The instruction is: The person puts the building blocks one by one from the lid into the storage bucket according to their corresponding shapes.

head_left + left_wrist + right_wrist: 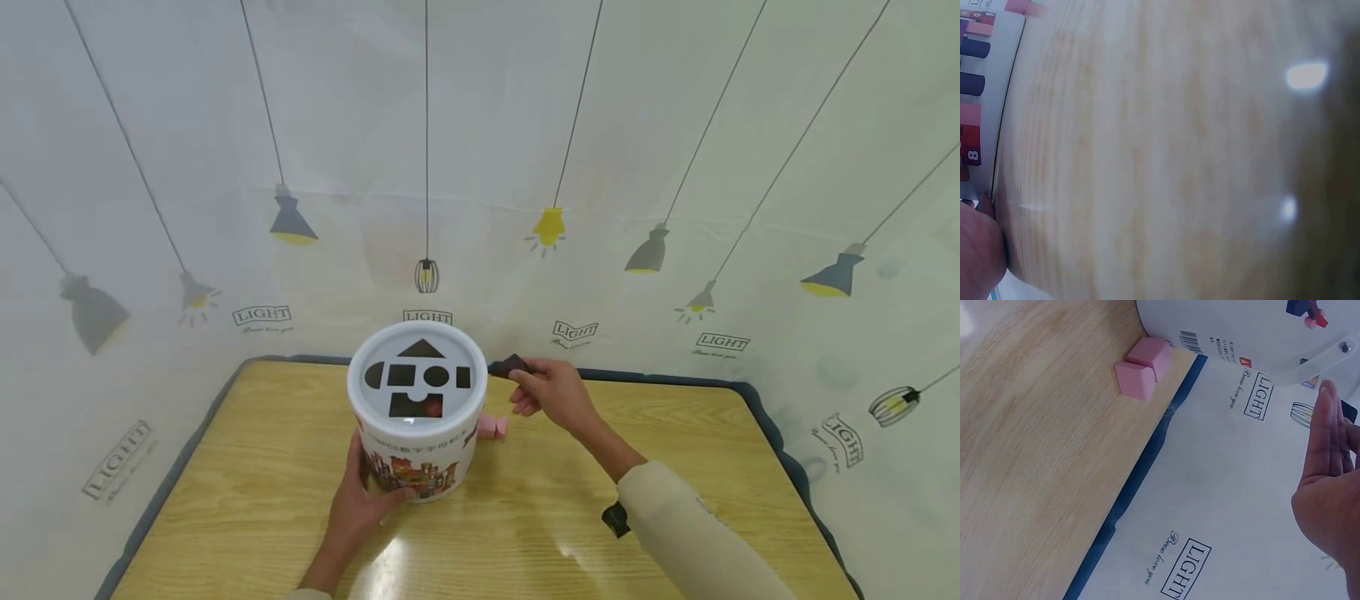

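A white shape-sorter bucket (416, 450) with printed sides stands upright on the table. Its lid (382, 408) has triangle, half-round, square, round, rectangular and bridge-shaped holes; something red shows inside the bridge-shaped one. My left hand (358, 504) grips the bucket low on its left side, thumb across the front; in the left wrist view only part of this hand (982, 250) shows. Just right of the lid, my right hand (558, 392) pinches a dark block (512, 365) between thumb and fingers. The right wrist view shows little of that block, mostly hidden behind the fingers (1319, 434).
Two pink blocks (1150, 357) lie on the wooden table (247, 467) to the right of the bucket, close to its base. A small black device (616, 519) sits by the right sleeve. Behind the table's dark edge (645, 377) hangs a lamp-patterned sheet (487, 275).
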Demonstrator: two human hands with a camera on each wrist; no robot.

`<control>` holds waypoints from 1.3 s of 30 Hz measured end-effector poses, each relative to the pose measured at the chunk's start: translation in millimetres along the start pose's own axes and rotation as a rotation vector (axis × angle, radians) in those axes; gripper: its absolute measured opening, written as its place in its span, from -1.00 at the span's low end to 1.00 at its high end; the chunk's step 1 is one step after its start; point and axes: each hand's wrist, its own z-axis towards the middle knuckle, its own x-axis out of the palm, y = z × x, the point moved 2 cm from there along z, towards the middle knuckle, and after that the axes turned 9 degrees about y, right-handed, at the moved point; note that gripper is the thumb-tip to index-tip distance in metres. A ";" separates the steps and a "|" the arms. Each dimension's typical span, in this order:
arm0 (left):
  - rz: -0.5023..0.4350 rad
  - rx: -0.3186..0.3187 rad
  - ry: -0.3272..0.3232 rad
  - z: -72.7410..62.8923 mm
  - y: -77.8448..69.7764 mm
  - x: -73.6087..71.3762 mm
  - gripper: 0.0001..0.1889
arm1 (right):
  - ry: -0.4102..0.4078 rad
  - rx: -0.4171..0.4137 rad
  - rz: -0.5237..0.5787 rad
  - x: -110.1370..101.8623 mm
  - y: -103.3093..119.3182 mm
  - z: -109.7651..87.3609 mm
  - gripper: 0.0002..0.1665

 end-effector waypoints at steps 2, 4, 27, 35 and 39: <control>0.006 -0.004 0.001 0.1 0.2 -0.3 0.37 | 0.003 0.000 -0.002 -0.2 1.8 0.7 -0.43; 0.013 -0.005 0.001 0.5 0.3 -0.7 0.37 | 0.009 -0.006 -0.010 0.0 6.0 0.1 -0.43; 0.053 -0.015 0.002 3.3 2.9 -1.2 0.36 | -0.023 -0.096 0.006 6.0 30.8 -3.5 -0.57; 0.020 -0.006 0.012 1.5 -1.4 -1.0 0.36 | -0.015 -0.080 -0.018 16.1 40.6 -0.7 -0.56; 0.017 -0.006 0.008 2.6 3.9 -0.5 0.37 | 0.001 -0.089 -0.011 18.8 44.7 1.2 -0.59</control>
